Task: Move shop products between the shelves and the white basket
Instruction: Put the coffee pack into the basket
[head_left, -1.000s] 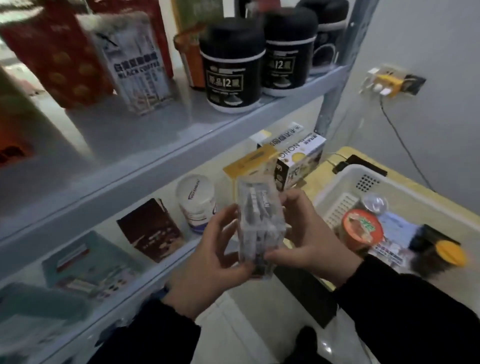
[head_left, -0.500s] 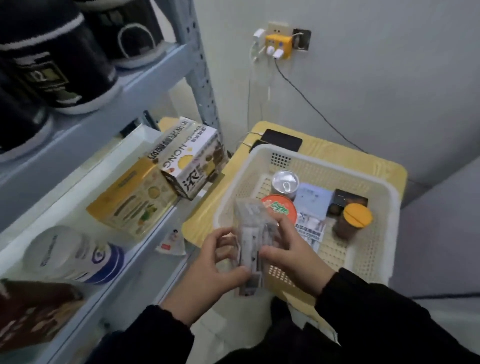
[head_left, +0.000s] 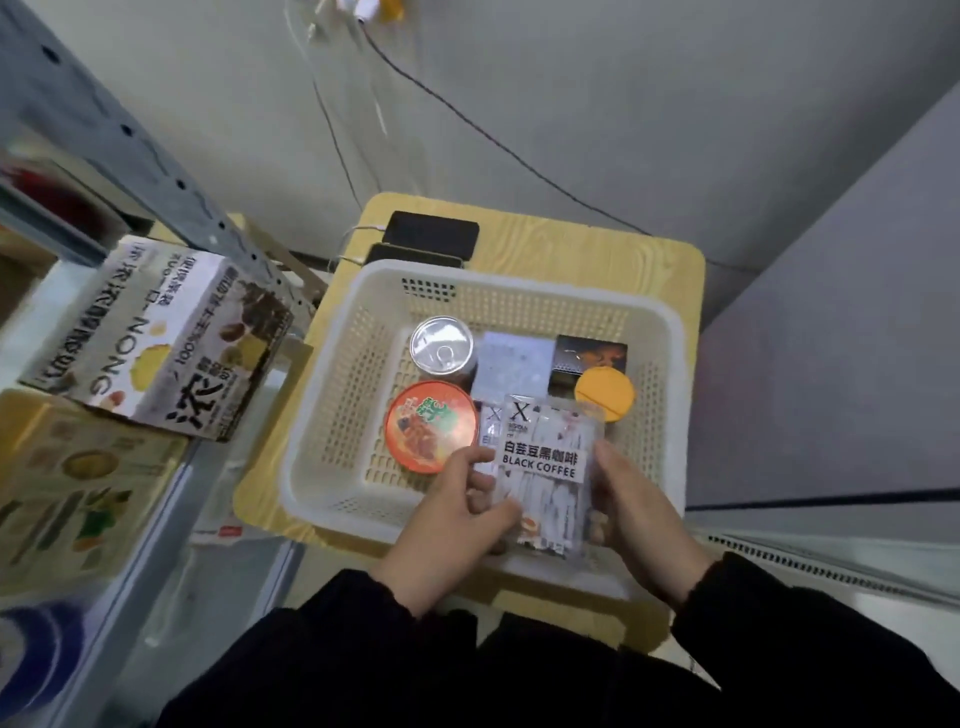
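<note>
both of your hands hold one clear black coffee pack: your left hand pinches its left edge, thumb on top and fingers curled beneath, and your right hand clasps its right edge. the pack lies flat, label up, over the near part of the white basket. inside the basket, beyond the pack, sit an orange-lidded cup, a silver can, a grey packet, a dark packet and a yellow-lidded jar. the basket rests on a wooden table. left of the basket, a nong carton sits on the shelf.
</note>
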